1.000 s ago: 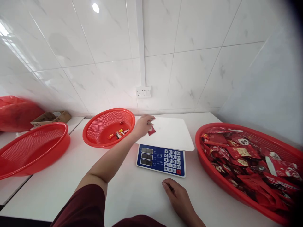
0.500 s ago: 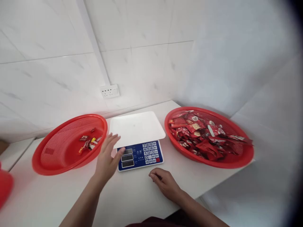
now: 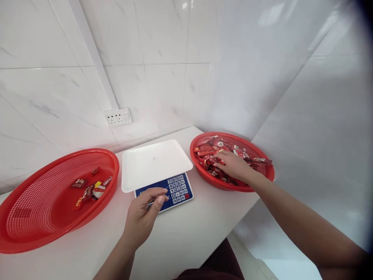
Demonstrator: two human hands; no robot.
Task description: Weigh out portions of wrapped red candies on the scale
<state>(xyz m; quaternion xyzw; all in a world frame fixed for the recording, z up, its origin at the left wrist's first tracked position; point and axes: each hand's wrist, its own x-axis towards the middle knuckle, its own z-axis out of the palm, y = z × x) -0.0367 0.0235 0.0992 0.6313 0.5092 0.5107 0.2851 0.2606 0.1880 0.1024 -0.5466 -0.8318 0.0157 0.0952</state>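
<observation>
My left hand (image 3: pixel 145 214) hovers over the lower left part of the blue keypad panel (image 3: pixel 177 190) of a scale, fingers curved and apart, holding nothing. The scale's white tray (image 3: pixel 155 161) has nothing on it. On the right, my right hand (image 3: pixel 233 165) reaches into a red basket (image 3: pixel 264 181) filled with red wrapped packets (image 3: pixel 218 144). Its fingers are spread and touch the packets at the basket's middle.
A second red basket (image 3: pixel 37 229) stands on the left with several small wrapped packets (image 3: pixel 94 191) inside. Behind the white table (image 3: pixel 180 233) is a tiled wall with a socket (image 3: pixel 118 117). The table's right edge runs below the right basket.
My right hand has moved from the table before the scale into the right basket, and its fingers have opened. My left hand has lowered nearer the keypad. The view has shifted.
</observation>
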